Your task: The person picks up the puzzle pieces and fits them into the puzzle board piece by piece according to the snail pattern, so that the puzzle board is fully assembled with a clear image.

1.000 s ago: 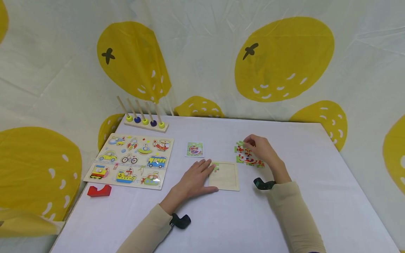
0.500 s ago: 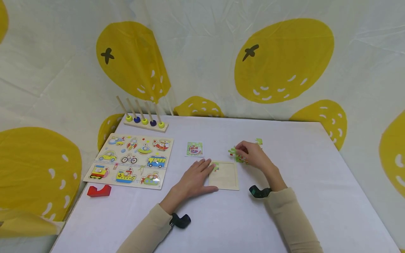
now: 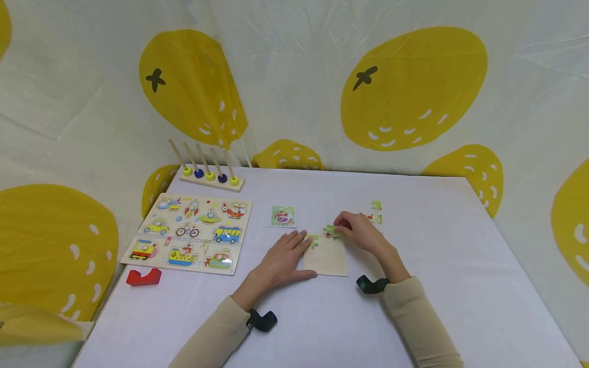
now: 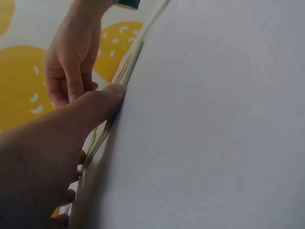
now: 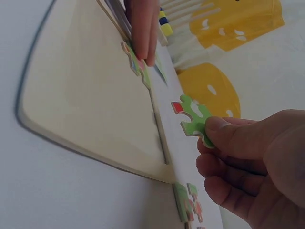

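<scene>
In the head view my right hand [image 3: 361,233] pinches a green jigsaw piece [image 3: 329,230] with a bit of red, over the far edge of a square wooden puzzle tray [image 3: 327,261]. The right wrist view shows the jigsaw piece [image 5: 194,119] between thumb and forefinger, apart from the tray [image 5: 90,90]. My left hand [image 3: 284,259] lies along the tray's left side, thumb at the near corner and fingers extended toward the far one. At that far left corner, one piece [image 3: 315,243] sits inside the tray, next to my left fingertips. Loose pieces [image 3: 376,205] lie beyond my right hand, partly hidden by it.
A small picture card [image 3: 282,216] lies behind the tray. To the left are a vehicle peg puzzle board [image 3: 209,239], a red block [image 3: 144,277] with a curved notch, and a rack of wooden rods [image 3: 211,182] with yellow and blue beads.
My right hand has moved from the loose pieces left and nearer to the tray, and a green jigsaw piece now shows pinched in it. My left hand has stayed in place.
</scene>
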Demonstrator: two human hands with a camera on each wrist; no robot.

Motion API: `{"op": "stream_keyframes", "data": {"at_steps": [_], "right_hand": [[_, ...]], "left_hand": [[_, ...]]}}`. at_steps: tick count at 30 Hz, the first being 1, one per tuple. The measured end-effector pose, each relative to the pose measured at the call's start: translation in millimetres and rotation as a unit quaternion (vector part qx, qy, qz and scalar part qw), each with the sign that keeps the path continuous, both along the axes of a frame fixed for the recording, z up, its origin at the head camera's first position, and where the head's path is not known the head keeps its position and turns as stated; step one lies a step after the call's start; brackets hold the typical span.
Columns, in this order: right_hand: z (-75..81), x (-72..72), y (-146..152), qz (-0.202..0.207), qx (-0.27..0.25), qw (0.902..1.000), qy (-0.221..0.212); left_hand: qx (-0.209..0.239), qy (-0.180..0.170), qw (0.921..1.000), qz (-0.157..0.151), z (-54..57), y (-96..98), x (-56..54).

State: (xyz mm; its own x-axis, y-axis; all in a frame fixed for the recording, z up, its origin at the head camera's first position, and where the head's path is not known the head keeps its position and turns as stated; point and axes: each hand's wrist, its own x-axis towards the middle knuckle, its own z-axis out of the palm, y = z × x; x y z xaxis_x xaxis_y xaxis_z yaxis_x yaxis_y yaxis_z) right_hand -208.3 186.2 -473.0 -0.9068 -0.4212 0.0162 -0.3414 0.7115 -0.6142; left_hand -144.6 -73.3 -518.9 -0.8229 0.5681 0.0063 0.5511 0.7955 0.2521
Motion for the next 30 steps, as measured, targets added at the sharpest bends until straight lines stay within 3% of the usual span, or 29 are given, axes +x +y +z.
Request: {"op": "stream_keyframes", "data": {"at_steps": [16,30], "right_hand": [[-7.3,5.6,-17,0.024,0.017,0.9982,-0.051],[-10.9,7.3,-23,0.034,0.038,0.9978,-0.043]], "left_hand": [[-0.002,0.007,1.0000,-0.002,-1.0,-0.5,-2.4],[-0.001,-0.007,1.0000,0.005,0.1,-0.1,-0.1]]}}
